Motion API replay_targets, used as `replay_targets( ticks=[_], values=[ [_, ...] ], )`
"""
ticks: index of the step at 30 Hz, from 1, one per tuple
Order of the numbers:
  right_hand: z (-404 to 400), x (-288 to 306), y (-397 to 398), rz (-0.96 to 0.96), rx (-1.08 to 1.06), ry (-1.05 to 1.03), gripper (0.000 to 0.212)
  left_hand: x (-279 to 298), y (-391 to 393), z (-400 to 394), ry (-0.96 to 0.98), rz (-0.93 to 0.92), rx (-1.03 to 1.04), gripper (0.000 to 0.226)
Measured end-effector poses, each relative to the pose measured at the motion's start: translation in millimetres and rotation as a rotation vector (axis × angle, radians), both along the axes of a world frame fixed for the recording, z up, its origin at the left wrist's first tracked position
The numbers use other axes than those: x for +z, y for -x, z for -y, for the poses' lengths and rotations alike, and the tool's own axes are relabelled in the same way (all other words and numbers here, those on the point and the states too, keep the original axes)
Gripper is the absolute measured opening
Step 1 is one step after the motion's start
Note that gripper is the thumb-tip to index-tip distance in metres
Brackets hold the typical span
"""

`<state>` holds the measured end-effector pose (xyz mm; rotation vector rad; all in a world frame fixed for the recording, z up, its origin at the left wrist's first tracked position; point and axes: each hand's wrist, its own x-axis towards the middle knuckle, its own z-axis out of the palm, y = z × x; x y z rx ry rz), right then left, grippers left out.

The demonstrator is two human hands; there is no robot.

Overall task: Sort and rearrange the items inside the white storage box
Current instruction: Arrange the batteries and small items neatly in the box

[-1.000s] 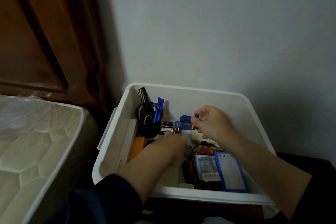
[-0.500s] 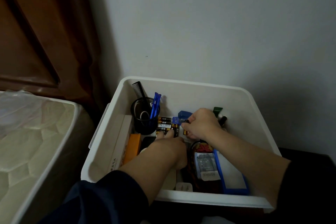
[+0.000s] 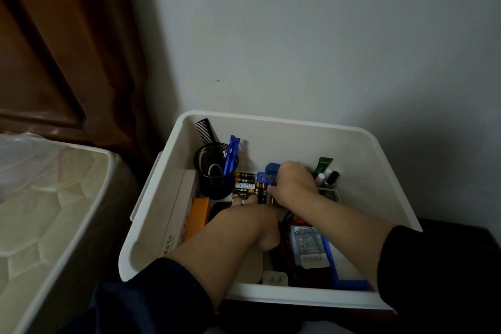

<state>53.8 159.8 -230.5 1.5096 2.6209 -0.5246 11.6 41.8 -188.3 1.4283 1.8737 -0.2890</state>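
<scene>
A white storage box (image 3: pixel 360 160) sits on the floor against a pale wall, just right of a mattress (image 3: pixel 46 198), seen from above by the person reaching into it. Both bare forearms, in dark sleeves, stretch into the box. The left hand (image 3: pixel 252 214) lies low in the middle, its fingers reaching toward a cluster of black-and-gold batteries (image 3: pixel 245 184); whether they grip anything cannot be told. The right hand (image 3: pixel 294 184) is farther in, its fingers curled over the right end of the battery cluster, with one battery (image 3: pixel 272 199) showing just under the hand; the actual hold is hidden. Beside it are small blue pieces (image 3: pixel 271 171). At the far left of the box a black mesh cup (image 3: pixel 215 173) holds a black comb (image 3: pixel 206 133) and a blue pen (image 3: pixel 231 154). Along the left wall stand a pale flat box and an orange box (image 3: pixel 198 217). At the far right are a green tube (image 3: pixel 324 165) and small bottles (image 3: pixel 329 176). Near the right front lies a blue-framed item (image 3: pixel 333 263) with a clear packet (image 3: pixel 309 247) beside it.
</scene>
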Motion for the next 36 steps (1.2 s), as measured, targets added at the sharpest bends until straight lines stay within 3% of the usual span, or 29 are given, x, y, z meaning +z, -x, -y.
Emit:
replay_targets(
  ticks=[5, 8, 11, 17, 20, 23, 30, 36],
  values=[
    [1.1, -1.9, 2.1, 0.011, -0.034, 0.008, 0.025, 0.3, 2.9, 3.3, -0.01, 0.054, 0.044, 0.059],
    [3.1, -1.8, 1.9, -0.022, -0.056, 0.055, 0.025, -1.0, 3.9, 3.8, -0.01, -0.023, 0.087, 0.048],
    [4.1, -1.6, 1.2, -0.048, -0.05, 0.097, 0.026, -4.2, 6.6, 5.7, -0.073, -0.08, 0.166, 0.058],
    [5.3, 1.8, -2.9, 0.015, 0.111, 0.094, 0.019, -5.6, 8.9, 7.2, -0.034, -0.064, 0.194, 0.068],
    [5.1, 3.1, -6.1, 0.064, 0.183, 0.065, 0.003, -5.7, 9.0, 6.7, -0.033, -0.053, 0.163, 0.065],
    [4.4, -1.9, -9.5, 0.057, 0.257, 0.021, 0.014, -5.3, 9.2, 7.4, -0.032, -0.046, 0.141, 0.063],
    [1.0, -8.7, -11.1, 0.024, 0.303, -0.029, 0.01, -1.3, 10.0, 9.0, -0.032, -0.035, 0.129, 0.064],
    [-0.7, -15.7, -11.4, 0.01, 0.28, -0.048, 0.035, 1.5, 8.2, 9.9, -0.017, -0.08, 0.242, 0.082]
  ],
)
